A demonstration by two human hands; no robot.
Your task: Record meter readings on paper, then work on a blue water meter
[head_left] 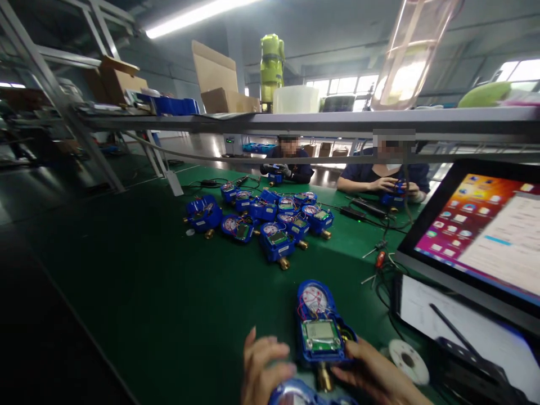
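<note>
An open blue water meter [319, 326] lies on the green mat [169, 292] near the bottom edge, showing a white dial, a small green screen and a brass fitting. My right hand [375, 374] grips its lower right side. My left hand [261, 371] rests with fingers spread over a blue cover piece [295, 394] just below the meter; whether it grips the piece is unclear.
Several more blue meters [270, 222] are grouped further back on the mat. A tablet [481, 230] stands at right above a paper sheet [459, 332], a tape roll [407, 360] and tangled wires [379, 261]. Two seated people work opposite, under a shelf [337, 121].
</note>
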